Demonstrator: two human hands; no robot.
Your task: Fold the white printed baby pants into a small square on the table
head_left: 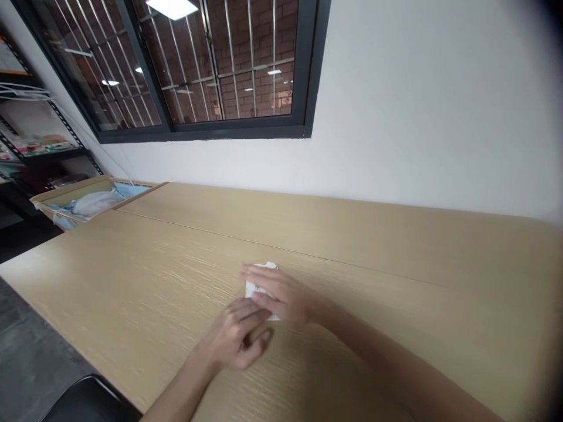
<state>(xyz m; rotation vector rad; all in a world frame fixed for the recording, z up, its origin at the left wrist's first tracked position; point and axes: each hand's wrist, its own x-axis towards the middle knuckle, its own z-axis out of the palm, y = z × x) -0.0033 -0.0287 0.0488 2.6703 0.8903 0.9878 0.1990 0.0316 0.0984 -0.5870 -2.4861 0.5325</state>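
A small white piece of paper (250,289) with a faint dark mark lies on the wooden table, partly covered by my hands. Across it rests my right hand (281,293), palm down, its fingers stretched out and slightly blurred. My left hand (235,335) is at the near-left side of the paper, touching or very close to my right thumb. Its fingers are loosely bent, with a gap between thumb and forefinger, and I see nothing held there. The paper's middle is hidden under the right hand.
The light wooden tabletop (145,275) has a seam running across it and meets a white wall below a barred window (220,126). At the far left stand an open box (73,196) with bagged contents and a shelf rack. A black chair (90,401) sits by the near-left edge.
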